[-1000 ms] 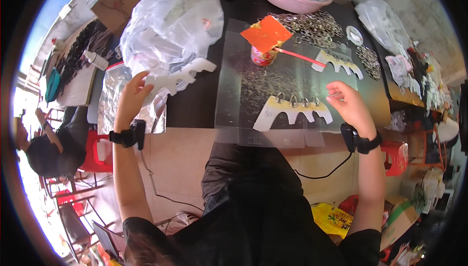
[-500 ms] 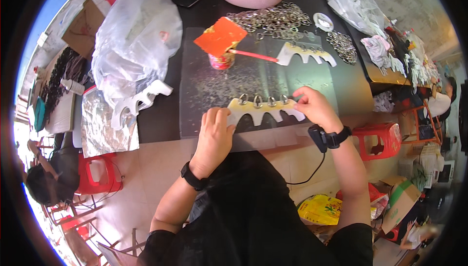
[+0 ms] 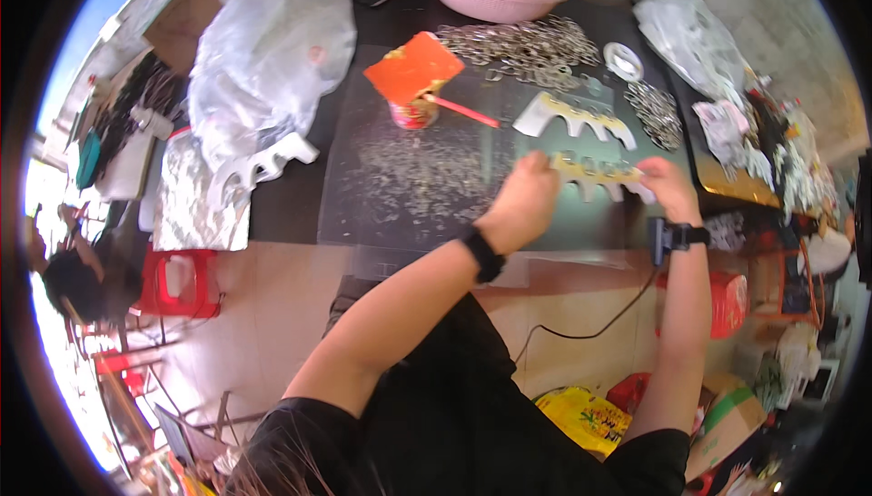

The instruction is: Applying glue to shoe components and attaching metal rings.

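My left hand (image 3: 527,198) and my right hand (image 3: 670,189) pinch opposite ends of a white scalloped strip (image 3: 595,174). Yellowish glue coats its straight edge, where several metal rings sit. It is held over the clear sheet on the table, just in front of a similar strip with rings (image 3: 574,120) lying there. Left of that strip, an orange card (image 3: 411,69) smeared with glue rests on a small tub (image 3: 414,116). A red-handled stick (image 3: 465,112) reaches out from the tub to the right.
Metal rings (image 3: 522,47) lie heaped behind, with another pile (image 3: 656,116) at right beside a white tape roll (image 3: 623,62). A pink basket (image 3: 500,7) of white pieces stands at the back. A large plastic bag (image 3: 272,51) and loose white strip (image 3: 263,165) occupy the left.
Both hands have carried the strip away from the near table edge, forward and to the right, close to the lying strip. The view has shifted slightly.
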Motion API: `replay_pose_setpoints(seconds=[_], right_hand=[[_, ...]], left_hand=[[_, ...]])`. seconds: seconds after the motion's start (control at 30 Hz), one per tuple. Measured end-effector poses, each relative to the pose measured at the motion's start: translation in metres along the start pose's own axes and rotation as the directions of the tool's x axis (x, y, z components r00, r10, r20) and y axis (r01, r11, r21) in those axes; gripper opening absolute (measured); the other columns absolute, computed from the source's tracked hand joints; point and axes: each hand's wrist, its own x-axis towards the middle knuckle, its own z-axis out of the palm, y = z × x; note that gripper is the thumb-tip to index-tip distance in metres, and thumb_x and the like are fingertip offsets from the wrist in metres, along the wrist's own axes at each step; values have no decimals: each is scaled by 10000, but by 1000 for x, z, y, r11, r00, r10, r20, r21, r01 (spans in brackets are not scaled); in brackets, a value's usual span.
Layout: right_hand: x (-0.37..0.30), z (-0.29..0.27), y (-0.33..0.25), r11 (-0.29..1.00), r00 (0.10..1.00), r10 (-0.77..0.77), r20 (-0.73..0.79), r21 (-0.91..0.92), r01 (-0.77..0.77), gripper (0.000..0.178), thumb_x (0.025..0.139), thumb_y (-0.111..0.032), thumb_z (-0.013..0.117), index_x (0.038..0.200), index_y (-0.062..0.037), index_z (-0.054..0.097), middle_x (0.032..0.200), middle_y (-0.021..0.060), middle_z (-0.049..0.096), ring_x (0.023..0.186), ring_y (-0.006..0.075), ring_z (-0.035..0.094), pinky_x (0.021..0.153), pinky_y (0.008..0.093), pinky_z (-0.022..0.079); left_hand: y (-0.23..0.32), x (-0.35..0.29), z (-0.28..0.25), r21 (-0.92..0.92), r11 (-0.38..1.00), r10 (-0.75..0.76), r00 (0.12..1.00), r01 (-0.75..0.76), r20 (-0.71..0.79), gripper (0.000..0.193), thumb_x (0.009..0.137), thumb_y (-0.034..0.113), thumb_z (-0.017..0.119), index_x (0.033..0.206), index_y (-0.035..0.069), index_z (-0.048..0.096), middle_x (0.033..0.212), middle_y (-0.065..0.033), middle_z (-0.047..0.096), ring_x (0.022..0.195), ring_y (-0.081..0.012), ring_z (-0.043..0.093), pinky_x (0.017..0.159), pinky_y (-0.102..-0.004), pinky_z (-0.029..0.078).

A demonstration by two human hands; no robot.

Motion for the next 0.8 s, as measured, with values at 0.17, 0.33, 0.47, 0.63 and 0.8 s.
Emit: replay_pose_setpoints(seconds=[0.17, 0.33, 0.47, 0.63, 0.8], right_hand=[[-3, -51, 94, 921, 932, -212, -295, -380, 89, 275, 870, -21, 499, 1124, -15, 605, 1024, 140, 636, 925, 229, 607, 828, 330, 468], [-57, -12, 1, 901, 961, -247, -128, -396, 179, 151, 911, -66, 553, 1038, 2, 597, 906, 92, 637, 850, 176, 586, 789, 298, 460], [-109, 35, -93, 974, 965, -147, 218, -137, 180, 151, 883, -59, 598, 1019, 7, 601, 875, 41, 624, 806, 106, 566, 730, 260, 464], [-122, 106, -185, 912, 809, -320, 492, -72, 404, 179, 831, -35, 637, 1002, 13, 615, 899, 112, 623, 820, 210, 636, 710, 298, 509], [-128, 158, -230, 830, 671, -421, 611, -39, 556, 166, 836, -98, 647, 973, -9, 616, 866, 132, 598, 786, 285, 624, 677, 344, 492]], left_hand=[[39, -15, -7, 151, 958, 245, 970, -242, -1, 331, 723, 73, 592, 1020, -72, 579, 1208, -274, 447, 1121, -385, 440, 882, -441, 454], [-17, -87, -96, 171, 968, 219, 947, -181, -235, 214, 683, 64, 681, 886, 21, 627, 1137, -184, 540, 1039, -338, 519, 880, -434, 446], [-102, -123, -192, 417, 863, -58, 876, 285, -479, 285, 716, 40, 678, 997, 23, 637, 1116, -114, 566, 1081, -335, 503, 903, -451, 431], [-170, -149, -268, 567, 724, -196, 905, 393, -377, 298, 746, 61, 695, 1041, 76, 654, 1082, -87, 569, 1107, -307, 493, 920, -441, 415], [-195, -154, -269, 537, 795, -157, 951, 282, -266, 237, 719, 99, 715, 948, 83, 654, 992, -73, 582, 1029, -273, 550, 900, -409, 417]])
